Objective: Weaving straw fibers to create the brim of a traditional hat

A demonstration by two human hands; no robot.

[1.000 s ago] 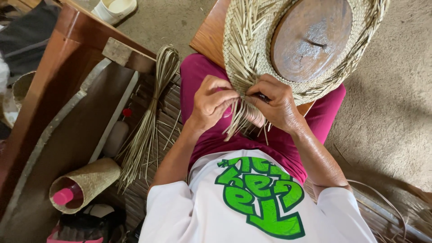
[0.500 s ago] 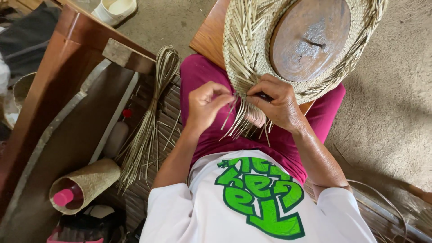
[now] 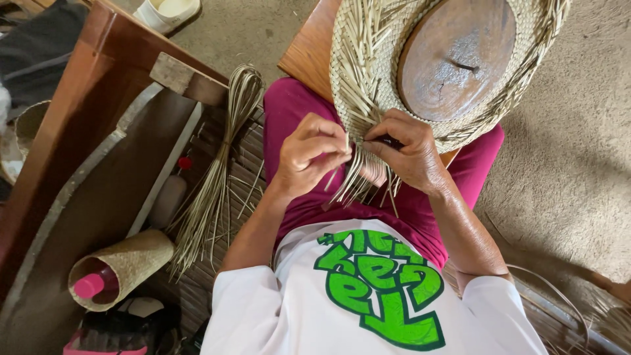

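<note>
A half-woven straw hat [image 3: 368,79] lies on my lap over a round wooden block [image 3: 457,56]. Loose straw strands [image 3: 361,177] hang from its near rim. My left hand [image 3: 309,154] pinches one strand at the rim between thumb and fingers. My right hand [image 3: 407,154] presses against the same part of the rim, its fingers closed on the straw and on a small dark object whose kind I cannot tell. The two hands almost touch.
A tied bundle of straw [image 3: 217,177] lies to my left by a wooden frame [image 3: 105,79]. A woven sleeve [image 3: 121,266] holds a bottle with a pink cap [image 3: 89,286]. A wooden board [image 3: 309,46] sits under the hat. A white cup [image 3: 164,12] stands on the sandy floor.
My left hand has opened a little and shifted along the rim, drawing a strand. The right hand stays on the rim.
</note>
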